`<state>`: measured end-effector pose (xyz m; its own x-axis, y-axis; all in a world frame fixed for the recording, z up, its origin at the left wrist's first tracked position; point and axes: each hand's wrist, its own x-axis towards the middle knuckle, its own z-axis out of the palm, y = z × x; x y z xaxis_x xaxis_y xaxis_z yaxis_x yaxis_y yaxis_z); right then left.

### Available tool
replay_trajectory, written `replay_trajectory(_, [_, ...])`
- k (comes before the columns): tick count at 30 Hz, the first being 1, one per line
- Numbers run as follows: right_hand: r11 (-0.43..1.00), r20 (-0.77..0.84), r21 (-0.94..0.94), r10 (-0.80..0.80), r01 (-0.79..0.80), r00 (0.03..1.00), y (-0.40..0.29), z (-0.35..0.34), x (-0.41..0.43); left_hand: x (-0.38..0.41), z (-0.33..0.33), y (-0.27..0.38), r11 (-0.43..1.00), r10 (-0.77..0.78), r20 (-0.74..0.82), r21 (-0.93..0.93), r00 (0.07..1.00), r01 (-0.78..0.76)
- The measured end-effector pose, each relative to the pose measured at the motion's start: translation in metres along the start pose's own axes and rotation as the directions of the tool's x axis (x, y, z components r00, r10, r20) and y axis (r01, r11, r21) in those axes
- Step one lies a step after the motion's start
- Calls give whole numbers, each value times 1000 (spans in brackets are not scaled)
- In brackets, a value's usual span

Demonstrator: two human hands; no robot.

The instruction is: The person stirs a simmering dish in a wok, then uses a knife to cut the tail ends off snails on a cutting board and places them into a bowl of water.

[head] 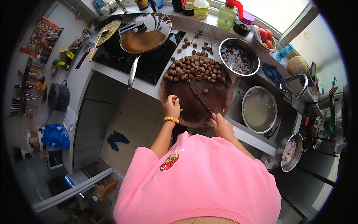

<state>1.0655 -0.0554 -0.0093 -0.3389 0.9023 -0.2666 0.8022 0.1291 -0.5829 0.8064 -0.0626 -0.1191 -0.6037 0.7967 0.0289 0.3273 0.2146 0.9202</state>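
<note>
A round, dark wooden chopping board (183,96) lies before me, with a heap of brown chestnuts (197,67) across its far half. My right hand (223,126) grips the handle of a kitchen knife (200,100), whose dark blade is seen nearly edge-on and slants over the board to the far left. At the board's left edge, the fingers of my left hand (171,107) are closed on a small brown thing that looks like a chestnut. One single chestnut (205,90) sits to the right of the blade. A pale bit (223,110) is near my right hand.
Loose chestnuts (193,52) lie behind the board. A steel bowl (253,70) of chestnuts in dark liquid stands back right. The sink holds a basin (259,112) of cloudy water. On the left hob are a lidded pan (142,42) and a frying pan (117,19) of food.
</note>
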Motion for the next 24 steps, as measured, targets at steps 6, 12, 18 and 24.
replay_trajectory(6, [978,1,202,49,-48,999,11,0,-2,10,31,11,747,-321,409,-445,854,494])
replay_trajectory(12, [939,-11,336,84,-76,996,16,-8,-12,12,52,12,620,-225,563,-547,795,563])
replay_trajectory(18, [908,-171,410,174,-91,970,21,-43,-24,22,57,24,851,-234,583,-265,778,454])
replay_trajectory(24, [883,-36,432,219,-183,975,33,-35,-20,20,67,36,914,-24,549,352,836,-205])
